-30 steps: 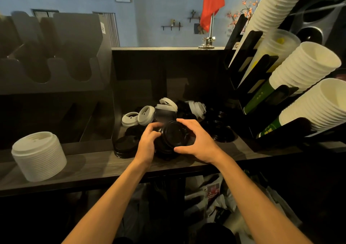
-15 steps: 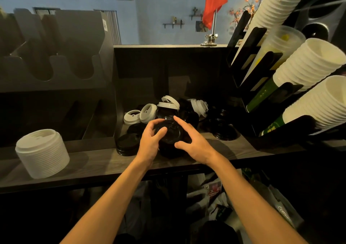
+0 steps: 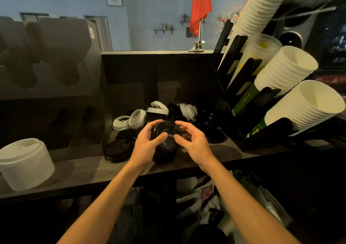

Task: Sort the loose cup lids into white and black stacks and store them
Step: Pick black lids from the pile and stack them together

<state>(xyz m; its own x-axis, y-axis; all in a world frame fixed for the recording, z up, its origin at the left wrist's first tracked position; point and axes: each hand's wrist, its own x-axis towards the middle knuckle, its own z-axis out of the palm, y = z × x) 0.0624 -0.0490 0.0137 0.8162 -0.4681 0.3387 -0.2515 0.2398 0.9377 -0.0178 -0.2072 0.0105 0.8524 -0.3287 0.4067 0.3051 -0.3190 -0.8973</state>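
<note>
The right hand (image 3: 194, 142) no longer lies spread flat over the top of the stack of black plastic lids (image 3: 165, 140), as it did a moment ago. It now sits back at the stack's right rim, thumb tip and forefinger curled against the edge, so the top lid's face and sip tab show. The left hand (image 3: 148, 144) keeps its grip closed round the stack's left side, thumb across the top lid. The stack tilts toward the camera at the near middle of the dark wooden surface (image 3: 84, 168). This suggests the last black lid is seated and the right hand is squaring it or about to reach for another.

A second, low stack of black lids (image 3: 117, 150) sits just left of the hands. The tall ribbed stack of white plastic lids (image 3: 24, 163) stands well apart at the near left.

The dark recess behind the hands contains the unsorted heap: loose white lids (image 3: 137, 118) lie tipped at its left and centre, and loose black lids (image 3: 213, 133) at its right, so plenty of sorting remains. On the right, the black slotted cup rack (image 3: 232, 43) carries slanting sleeves of white paper cups (image 3: 286, 69) and one of clear plastic cups (image 3: 262, 47). The grey holder with U-shaped slots (image 3: 61, 60) stands at the far left.
</note>
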